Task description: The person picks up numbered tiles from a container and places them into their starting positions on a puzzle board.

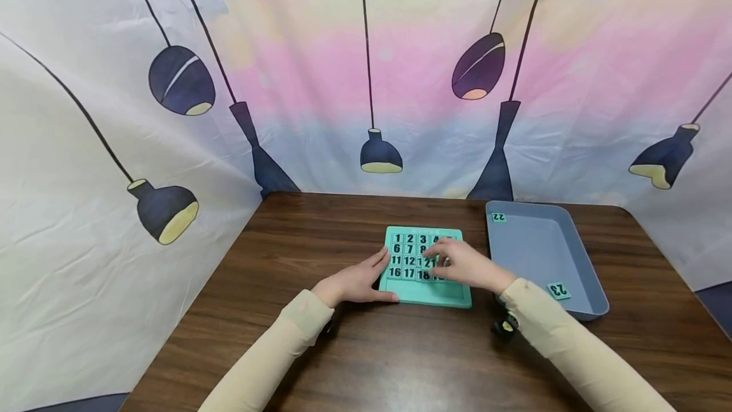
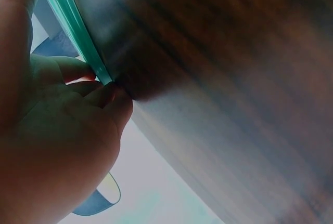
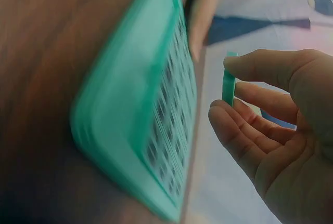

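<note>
A mint-green number puzzle board (image 1: 426, 296) lies on the table with rows of numbered tiles in its frame. My left hand (image 1: 357, 280) grips its lower left corner, thumb along the near edge and fingers on the left side; the left wrist view shows those fingers (image 2: 78, 70) against the edge. Over the tiles, my right hand (image 1: 466, 264) pinches number tile 21 (image 1: 429, 263) between thumb and fingers. The right wrist view shows this thin green tile (image 3: 229, 83) edge-on, apart from the board. Some right-hand tiles are hidden behind the hand.
A grey-blue tray (image 1: 534, 250) stands right of the board, beside the right forearm. Inside it lie tile 22 (image 1: 499, 217) at the far left corner and tile 23 (image 1: 558, 290) near the front. A printed cloth (image 1: 320, 81) hangs behind the wooden table (image 1: 389, 361).
</note>
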A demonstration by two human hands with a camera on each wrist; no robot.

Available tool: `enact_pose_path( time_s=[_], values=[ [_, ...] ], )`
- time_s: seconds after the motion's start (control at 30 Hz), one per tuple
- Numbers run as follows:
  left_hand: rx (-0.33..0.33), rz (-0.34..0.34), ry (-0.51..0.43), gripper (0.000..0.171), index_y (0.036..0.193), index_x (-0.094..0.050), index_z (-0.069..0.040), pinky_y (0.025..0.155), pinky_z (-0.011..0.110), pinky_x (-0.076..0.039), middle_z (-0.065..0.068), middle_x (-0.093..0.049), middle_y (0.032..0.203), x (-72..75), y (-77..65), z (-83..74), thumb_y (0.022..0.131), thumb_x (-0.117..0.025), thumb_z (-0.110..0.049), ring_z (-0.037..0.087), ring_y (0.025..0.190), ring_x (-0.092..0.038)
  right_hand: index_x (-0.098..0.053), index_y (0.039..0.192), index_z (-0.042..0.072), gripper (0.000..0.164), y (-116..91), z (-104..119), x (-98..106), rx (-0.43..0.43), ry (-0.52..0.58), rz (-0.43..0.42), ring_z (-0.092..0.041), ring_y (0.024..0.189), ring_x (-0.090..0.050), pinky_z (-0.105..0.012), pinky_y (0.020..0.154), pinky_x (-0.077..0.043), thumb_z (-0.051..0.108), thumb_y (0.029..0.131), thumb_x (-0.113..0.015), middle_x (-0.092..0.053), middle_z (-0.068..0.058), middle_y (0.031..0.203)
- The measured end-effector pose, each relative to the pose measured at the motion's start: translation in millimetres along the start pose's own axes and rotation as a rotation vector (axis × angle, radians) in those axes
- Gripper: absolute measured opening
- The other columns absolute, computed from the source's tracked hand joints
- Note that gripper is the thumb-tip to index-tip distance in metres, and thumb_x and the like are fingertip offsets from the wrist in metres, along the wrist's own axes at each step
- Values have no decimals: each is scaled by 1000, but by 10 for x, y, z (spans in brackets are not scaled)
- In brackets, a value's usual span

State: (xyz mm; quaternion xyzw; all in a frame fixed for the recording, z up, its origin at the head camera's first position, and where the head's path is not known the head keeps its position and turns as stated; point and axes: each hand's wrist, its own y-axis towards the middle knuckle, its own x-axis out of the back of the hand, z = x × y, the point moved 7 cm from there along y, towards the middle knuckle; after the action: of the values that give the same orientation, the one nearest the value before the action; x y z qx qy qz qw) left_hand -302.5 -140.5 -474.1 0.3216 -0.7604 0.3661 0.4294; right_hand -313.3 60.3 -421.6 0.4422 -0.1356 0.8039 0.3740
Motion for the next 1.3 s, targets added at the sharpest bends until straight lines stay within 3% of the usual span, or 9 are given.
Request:
enact_pose_path(
  time_s=[0.23,0.4,0.63,1.07,1.3],
  values=[
    [-6,-5,-1,102,163,-7,-13,113,45,-36,4,2,170,4,-10,-24,93,-56,-68,25,152,-21,-70,126,3,34,131,158,-417,45,-18,26,-7,79,-59,-27,68,-52,14,93,-74,-64,-5,111],
    [-9,0,-9,102,163,-7,-13,113,44,-36,4,2,170,-12,-11,-29,93,-57,-67,24,152,-21,-70,125,2,34,168,244,-606,44,-17,26,-7,79,-59,-27,69,-52,13,93,-74,-64,-5,111],
    [-20,5,-17,102,163,-5,-14,114,44,-34,3,4,169,-14,5,-29,94,-56,-68,24,152,-18,-69,127,0,36,193,269,-664,6,23,-26,-7,79,-58,-26,68,-51,10,93,-74,-63,-7,111],
    [-17,6,8,102,163,-5,-15,112,45,-37,3,4,170,1,40,31,93,-54,-70,26,151,-22,-69,126,2,34,252,223,-702,-41,121,-45,-12,86,-62,-27,73,-53,7,93,-74,-60,-6,111],
    [-10,11,-6,103,164,-5,-15,112,45,-37,2,5,170,-14,15,15,93,-55,-69,25,151,-22,-71,123,3,33,248,167,-716,-92,171,-40,-14,87,-63,-31,77,-53,10,91,-76,-60,-2,100]
  ],
)
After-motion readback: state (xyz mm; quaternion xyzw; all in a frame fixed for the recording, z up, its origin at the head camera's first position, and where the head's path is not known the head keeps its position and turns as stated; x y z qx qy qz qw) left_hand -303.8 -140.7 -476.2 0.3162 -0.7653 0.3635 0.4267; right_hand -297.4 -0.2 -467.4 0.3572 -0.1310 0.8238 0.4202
